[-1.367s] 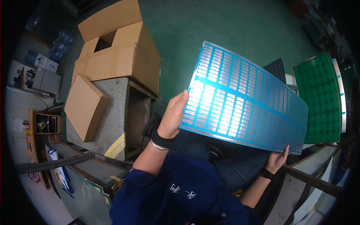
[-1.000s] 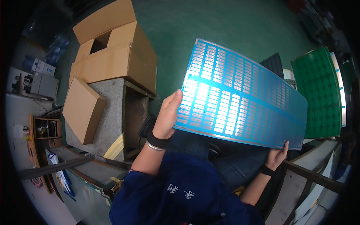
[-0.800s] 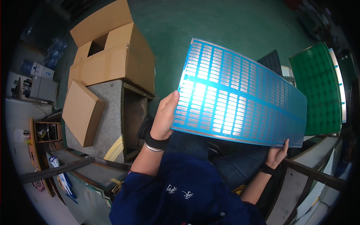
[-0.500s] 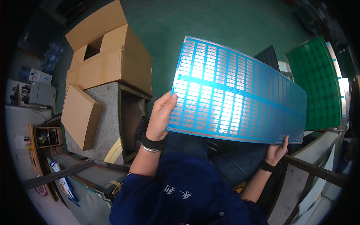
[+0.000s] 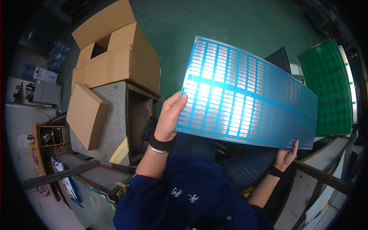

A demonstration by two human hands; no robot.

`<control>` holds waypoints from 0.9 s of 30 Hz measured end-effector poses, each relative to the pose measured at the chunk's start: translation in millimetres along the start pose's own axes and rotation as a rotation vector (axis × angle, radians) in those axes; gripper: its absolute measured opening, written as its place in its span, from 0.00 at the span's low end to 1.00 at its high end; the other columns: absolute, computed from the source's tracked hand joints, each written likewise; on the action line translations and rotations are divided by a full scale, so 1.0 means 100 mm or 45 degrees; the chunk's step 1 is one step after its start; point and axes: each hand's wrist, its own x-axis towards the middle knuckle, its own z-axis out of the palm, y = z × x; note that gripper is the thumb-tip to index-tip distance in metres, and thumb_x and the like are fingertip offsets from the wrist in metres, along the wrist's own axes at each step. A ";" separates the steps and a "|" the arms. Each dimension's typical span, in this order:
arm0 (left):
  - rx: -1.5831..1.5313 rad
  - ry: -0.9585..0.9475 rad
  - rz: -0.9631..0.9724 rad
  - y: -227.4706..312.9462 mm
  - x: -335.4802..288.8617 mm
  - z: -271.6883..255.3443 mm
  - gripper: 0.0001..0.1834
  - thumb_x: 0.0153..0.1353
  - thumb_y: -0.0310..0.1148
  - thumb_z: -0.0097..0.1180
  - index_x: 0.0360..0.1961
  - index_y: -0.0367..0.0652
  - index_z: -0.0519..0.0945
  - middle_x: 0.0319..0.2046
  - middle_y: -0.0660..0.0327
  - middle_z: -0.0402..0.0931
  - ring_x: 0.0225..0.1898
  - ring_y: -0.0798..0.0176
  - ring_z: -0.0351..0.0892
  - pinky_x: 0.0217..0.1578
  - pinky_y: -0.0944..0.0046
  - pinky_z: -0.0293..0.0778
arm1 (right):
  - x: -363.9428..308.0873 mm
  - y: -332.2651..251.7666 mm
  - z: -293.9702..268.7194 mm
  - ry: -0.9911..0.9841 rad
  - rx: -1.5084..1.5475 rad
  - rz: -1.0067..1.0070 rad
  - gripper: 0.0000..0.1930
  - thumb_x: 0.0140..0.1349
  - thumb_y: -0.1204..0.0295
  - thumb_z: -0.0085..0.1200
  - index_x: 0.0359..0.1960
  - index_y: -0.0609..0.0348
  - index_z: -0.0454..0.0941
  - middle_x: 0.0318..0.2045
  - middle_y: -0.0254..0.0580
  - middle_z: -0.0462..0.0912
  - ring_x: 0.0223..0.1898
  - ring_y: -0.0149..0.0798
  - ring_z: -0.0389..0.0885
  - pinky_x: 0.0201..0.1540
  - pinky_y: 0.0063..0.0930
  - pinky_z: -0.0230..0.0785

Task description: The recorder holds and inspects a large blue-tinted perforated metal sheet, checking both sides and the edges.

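A large blue panel [image 5: 245, 97], printed with rows of small silvery rectangles like a circuit board sheet, is held up in front of me at a tilt. My left hand [image 5: 171, 113] grips its left edge, thumb on the printed face and fingers behind. Along the lower edge near the right corner, my right hand [image 5: 286, 156] pinches it with the thumb on the face; the other fingers are mostly hidden underneath. Light glares off the panel's middle left part.
On a grey-topped stand [image 5: 115, 103] at left are an open cardboard box [image 5: 111, 57] and a smaller closed carton [image 5: 86, 115]. Green panels [image 5: 326, 88] lean at the right. A dark panel [image 5: 279, 59] shows behind the blue one. Metal frames [image 5: 322, 176] flank me.
The whole scene has shifted slightly to the right in view. Both hands keep the same hold on the blue panel, and its tilt is nearly the same.
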 end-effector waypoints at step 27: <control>0.139 -0.081 0.215 -0.04 -0.08 -0.11 0.18 0.63 0.36 0.47 0.46 0.32 0.74 0.39 0.60 0.76 0.38 0.71 0.73 0.40 0.71 0.67 | -0.04 0.01 0.01 -0.079 0.083 -0.057 0.17 0.68 0.68 0.38 0.55 0.62 0.64 0.55 0.43 0.69 0.56 0.39 0.66 0.60 0.37 0.55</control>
